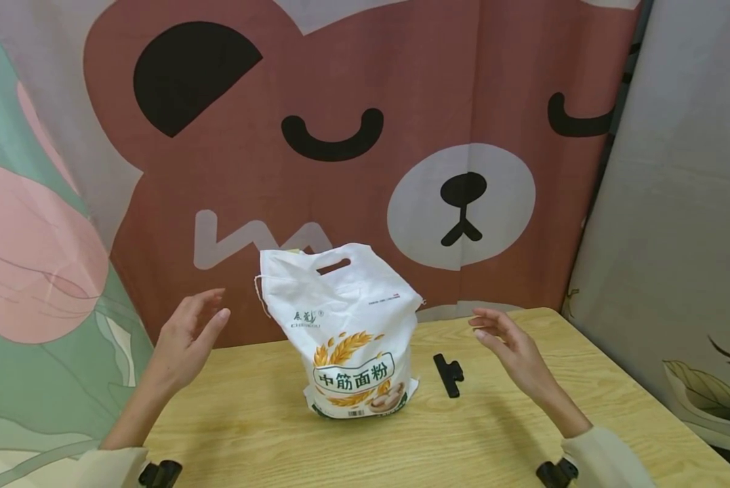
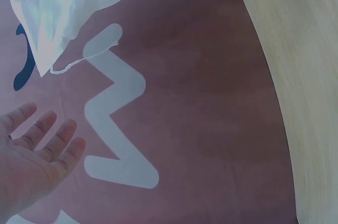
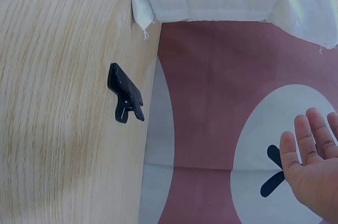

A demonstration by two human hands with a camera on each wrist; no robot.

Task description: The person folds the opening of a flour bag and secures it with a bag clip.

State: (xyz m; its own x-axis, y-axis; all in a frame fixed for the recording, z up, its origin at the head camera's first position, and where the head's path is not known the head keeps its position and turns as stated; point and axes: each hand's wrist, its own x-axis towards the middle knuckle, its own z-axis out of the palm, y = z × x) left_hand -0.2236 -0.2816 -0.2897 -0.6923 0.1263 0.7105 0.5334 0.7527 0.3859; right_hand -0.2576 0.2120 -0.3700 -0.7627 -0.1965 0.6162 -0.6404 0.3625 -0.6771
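Note:
A white flour bag (image 1: 346, 325) with green print and wheat pictures stands upright on the wooden table, its handle slot at the top. From its upper left corner dangles a white string (image 2: 79, 64). My left hand (image 1: 188, 335) hovers to the left of the bag, apart from it, fingers relaxed and holding nothing. On the other side, my right hand (image 1: 514, 349) is raised above the table, also holding nothing, with its fingers loosely extended. Between the bag and the right hand lies a black clip (image 1: 449, 375), seen from the side in the right wrist view.
The light wooden table (image 1: 249, 447) ends behind the bag at a curtain (image 1: 352, 196) printed with a brown bear. A pale curtain (image 1: 676, 203) hangs at the right, and a green and pink one (image 1: 29, 264) at the left.

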